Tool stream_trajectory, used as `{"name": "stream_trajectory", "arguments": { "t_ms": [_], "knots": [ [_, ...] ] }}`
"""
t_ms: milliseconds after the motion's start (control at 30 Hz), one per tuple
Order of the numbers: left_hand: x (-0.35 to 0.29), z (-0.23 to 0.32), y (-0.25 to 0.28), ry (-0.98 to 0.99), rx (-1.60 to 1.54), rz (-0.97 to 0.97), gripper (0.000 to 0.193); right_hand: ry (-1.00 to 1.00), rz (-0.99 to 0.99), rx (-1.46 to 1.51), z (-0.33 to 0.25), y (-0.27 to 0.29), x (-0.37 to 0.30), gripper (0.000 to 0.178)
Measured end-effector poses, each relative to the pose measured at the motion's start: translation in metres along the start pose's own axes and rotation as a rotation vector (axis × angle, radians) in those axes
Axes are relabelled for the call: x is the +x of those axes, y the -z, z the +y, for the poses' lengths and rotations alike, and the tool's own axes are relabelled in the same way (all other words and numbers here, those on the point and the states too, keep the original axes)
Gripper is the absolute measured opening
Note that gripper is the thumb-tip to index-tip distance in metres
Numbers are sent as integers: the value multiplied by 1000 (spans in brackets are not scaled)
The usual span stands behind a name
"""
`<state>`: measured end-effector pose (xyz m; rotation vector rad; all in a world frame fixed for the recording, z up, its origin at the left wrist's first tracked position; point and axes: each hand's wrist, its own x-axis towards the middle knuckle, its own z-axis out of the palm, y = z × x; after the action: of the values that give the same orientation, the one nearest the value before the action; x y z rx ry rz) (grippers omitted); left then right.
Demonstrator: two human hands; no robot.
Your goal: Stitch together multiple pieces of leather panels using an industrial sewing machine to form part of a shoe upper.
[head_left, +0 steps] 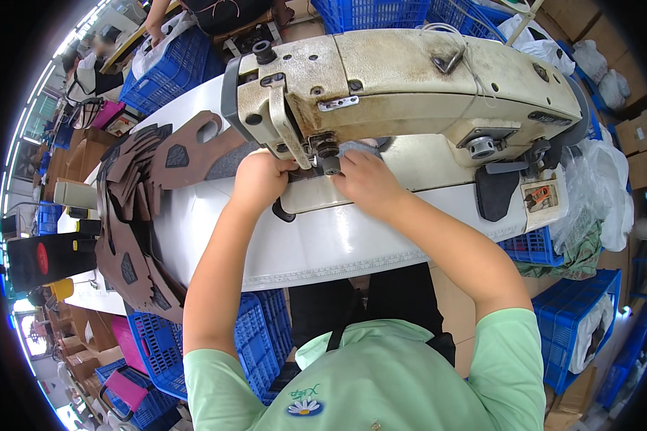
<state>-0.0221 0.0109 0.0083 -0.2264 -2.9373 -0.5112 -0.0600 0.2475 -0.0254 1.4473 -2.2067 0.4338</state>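
Both my hands are at the needle area of a large cream sewing machine [402,79]. My left hand [260,181] is closed, its fingertips pressing fabric left of the presser foot [305,159]. Beside it a brown and grey fabric piece [226,159] runs out to the left. My right hand [366,179] is closed too, thumb and fingers pinched at the right of the needle, next to a dark knob [331,165]. Grey cloth [363,146] shows just beyond its fingers. The fingertips of both hands are partly hidden by the machine head and the material.
Brown cut pieces with dark patches [126,208] are piled at the table's left and hang over its edge. A black flat pad [496,194] lies at right, near a small tray [543,195] with an orange-handled tool. Blue crates [579,323] stand around the white table [302,248].
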Motion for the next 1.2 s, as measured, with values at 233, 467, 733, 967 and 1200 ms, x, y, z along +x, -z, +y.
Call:
{"name": "stream_trajectory", "arguments": {
  "t_ms": [233, 467, 733, 967, 1200],
  "knots": [
    [2, -3, -2, 2, 50, -7, 33, 6, -11, -17, 1, -2, 4, 12],
    [4, -8, -8, -87, 39, 65, 31, 23, 14, -2, 2, -4, 6, 11],
    [8, -9, -11, -120, 92, 107, 29, -12, 87, 8, -3, -13, 10, 10],
    [10, -6, -10, -157, 104, 151, 24, -39, 92, -28, 0, -16, 12, 5],
    [14, -3, -10, -124, 105, 174, 21, -95, 114, 7, 1, -16, 15, 4]
  ]
}}
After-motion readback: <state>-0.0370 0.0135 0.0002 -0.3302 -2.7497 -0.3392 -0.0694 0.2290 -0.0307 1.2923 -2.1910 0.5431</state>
